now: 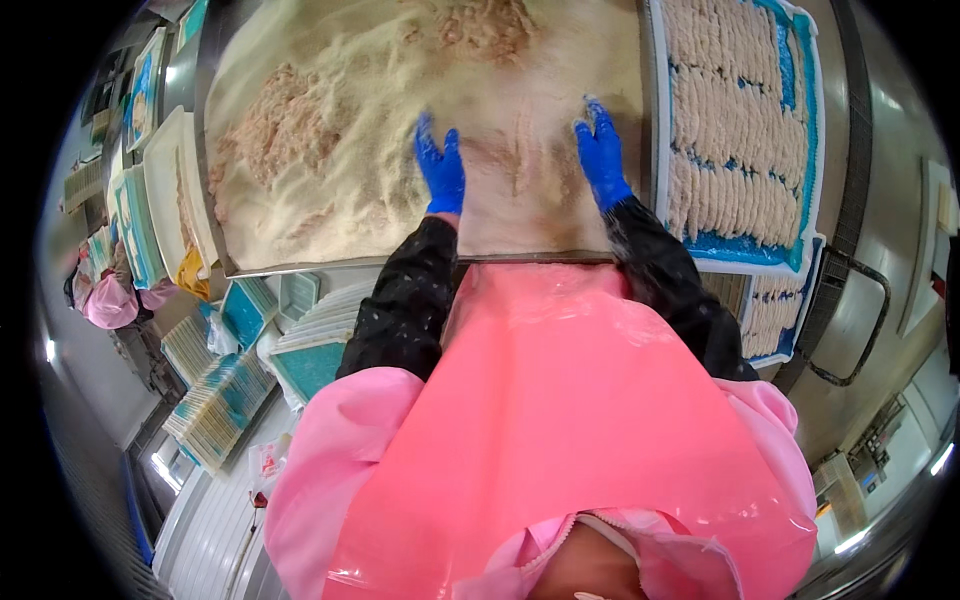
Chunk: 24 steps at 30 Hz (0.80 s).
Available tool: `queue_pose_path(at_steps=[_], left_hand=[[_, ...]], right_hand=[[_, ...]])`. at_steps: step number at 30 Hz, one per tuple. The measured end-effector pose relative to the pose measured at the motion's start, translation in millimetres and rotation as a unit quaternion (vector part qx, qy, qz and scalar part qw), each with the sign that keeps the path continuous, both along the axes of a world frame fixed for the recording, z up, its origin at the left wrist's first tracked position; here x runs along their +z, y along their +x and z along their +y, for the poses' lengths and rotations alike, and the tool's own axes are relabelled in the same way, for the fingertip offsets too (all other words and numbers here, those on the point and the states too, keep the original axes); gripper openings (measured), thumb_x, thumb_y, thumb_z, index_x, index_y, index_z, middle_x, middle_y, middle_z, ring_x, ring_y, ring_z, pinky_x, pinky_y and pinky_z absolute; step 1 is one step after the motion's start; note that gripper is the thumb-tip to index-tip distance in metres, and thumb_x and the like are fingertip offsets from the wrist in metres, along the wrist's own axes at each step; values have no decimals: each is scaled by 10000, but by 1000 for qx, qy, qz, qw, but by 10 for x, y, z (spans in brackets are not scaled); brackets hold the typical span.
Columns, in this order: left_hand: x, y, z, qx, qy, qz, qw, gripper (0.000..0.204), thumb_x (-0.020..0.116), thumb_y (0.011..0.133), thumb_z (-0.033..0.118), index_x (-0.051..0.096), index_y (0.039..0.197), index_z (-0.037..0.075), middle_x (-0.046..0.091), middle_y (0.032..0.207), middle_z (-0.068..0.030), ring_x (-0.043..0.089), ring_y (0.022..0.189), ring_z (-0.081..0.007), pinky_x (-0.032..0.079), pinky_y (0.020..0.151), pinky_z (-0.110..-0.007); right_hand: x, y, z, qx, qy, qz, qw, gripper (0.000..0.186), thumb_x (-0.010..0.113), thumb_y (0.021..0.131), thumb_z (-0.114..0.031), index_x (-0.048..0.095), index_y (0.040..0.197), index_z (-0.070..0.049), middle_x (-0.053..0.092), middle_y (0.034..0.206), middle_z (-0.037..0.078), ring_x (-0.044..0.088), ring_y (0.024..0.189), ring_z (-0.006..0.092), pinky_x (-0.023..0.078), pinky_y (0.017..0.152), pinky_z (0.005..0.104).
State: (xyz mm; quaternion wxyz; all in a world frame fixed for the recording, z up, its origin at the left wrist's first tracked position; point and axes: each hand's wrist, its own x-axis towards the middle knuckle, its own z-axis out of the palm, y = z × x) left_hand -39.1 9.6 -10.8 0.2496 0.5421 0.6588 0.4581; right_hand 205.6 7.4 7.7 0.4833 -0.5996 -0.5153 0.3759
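Both my hands wear blue gloves and are over a wide metal-edged table (430, 266) spread with pale, fine crumbs (370, 190). My left hand (440, 172) is open, fingers pointing away from me, low over the crumbs left of the middle. To the right, my right hand (603, 160) is open too, its fingers apart and dusted with crumbs. Neither hand holds anything that I can see. Between them lie crumb-dusted strips (520, 150), partly blurred. One heap of pinkish raw meat pieces (280, 120) lies at the left, and another meat heap (490, 28) at the far edge.
Right of the table, a white tray with blue lining (735, 250) carries rows of coated strips (735, 125). A second tray (775, 315) sits below it. Stacked trays (225, 390) stand at the left. A person in pink (110, 300) is farther left. A dark rail (865, 330) curves at the right.
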Motion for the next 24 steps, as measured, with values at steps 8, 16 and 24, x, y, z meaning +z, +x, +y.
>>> queue_pose_path(at_steps=[8, 16, 24], left_hand=[[-344, 518, 385, -179, -99, -835, 511, 337, 422, 924, 243, 504, 1158, 15, 560, 1121, -68, 532, 995, -204, 401, 901, -283], [428, 249, -346, -110, -226, -798, 547, 370, 373, 926, 280, 465, 1207, 58, 489, 1220, -99, 464, 1093, -202, 342, 970, -324], [238, 554, -377, -72, -329, -804, 490, 529, 378, 888, 501, 475, 1196, 82, 523, 1180, -111, 517, 1020, -237, 383, 935, -339]], right_hand=[[4, -1078, 118, 39, 29, 36, 998, 330, 498, 882, -208, 526, 1172, -54, 516, 1201, 149, 477, 1119, 278, 329, 971, 362], [-197, -538, -136, 64, -50, -440, 894, 523, 393, 888, -351, 299, 1364, -156, 175, 1457, 91, 167, 1327, 298, 112, 1021, 541], [142, -910, -398, 161, -22, -193, 968, 504, 389, 894, -336, 340, 1344, -114, 238, 1420, 159, 174, 1317, 353, 90, 1026, 567]])
